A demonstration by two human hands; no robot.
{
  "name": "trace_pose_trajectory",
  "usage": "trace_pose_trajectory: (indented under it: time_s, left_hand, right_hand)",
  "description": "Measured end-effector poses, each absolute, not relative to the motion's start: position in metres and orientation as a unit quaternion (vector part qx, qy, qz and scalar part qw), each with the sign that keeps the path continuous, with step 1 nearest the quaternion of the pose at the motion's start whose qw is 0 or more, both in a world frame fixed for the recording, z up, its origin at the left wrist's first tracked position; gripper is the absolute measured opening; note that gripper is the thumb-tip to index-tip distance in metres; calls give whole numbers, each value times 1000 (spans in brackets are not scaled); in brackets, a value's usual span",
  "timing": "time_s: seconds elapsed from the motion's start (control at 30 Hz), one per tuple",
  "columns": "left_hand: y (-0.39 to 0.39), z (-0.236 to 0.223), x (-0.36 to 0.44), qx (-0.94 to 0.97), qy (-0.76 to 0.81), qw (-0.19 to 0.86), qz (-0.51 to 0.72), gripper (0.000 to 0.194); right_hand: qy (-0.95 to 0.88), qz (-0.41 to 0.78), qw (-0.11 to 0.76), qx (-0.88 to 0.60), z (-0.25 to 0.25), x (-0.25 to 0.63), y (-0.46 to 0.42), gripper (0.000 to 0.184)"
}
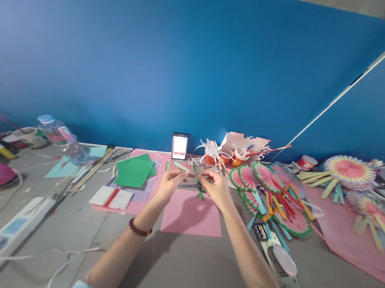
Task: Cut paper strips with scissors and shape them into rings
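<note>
Nearest the person, a phone with a white oval object on it lies right of the fingers, and a power strip well to their left. A pink sheet lies just this side of the fingers. The left hand pinches a pale strip between thumb and fingers; the right hand pinches its other end. Just below the fingertips lie what look like dark scissors. Green sheets lie left of them; pleated paper rosettes crowd the right. Beyond the fingers stands a lit screen, its text too blurred to read. Right of it, red cups bear yellow lettering, illegible; far left, a tilted bottle carries a pinkish label, also unreadable. The blue wall rises behind.
</note>
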State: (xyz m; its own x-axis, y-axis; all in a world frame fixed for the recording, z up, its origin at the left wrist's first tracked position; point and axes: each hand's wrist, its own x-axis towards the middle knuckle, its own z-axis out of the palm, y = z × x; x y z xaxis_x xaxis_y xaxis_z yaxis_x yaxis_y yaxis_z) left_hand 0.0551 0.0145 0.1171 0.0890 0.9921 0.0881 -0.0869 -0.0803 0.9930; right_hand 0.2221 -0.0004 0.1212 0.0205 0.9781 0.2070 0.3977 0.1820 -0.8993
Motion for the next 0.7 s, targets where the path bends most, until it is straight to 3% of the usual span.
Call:
trace_pose_trajectory:
  time_s: [0.33,0.5,0.7]
  left_hand:
    - [11,123,57,535,431,500,528,35]
    - [13,122,55,532,426,497,537,35]
    - [17,115,53,505,386,551,540,30]
  right_hand:
    - [-609,343,466,-542,119,219,-1,19]
    - [-598,380,475,-522,120,219,0,25]
    - [-589,385,479,-525,120,217,-2,28]
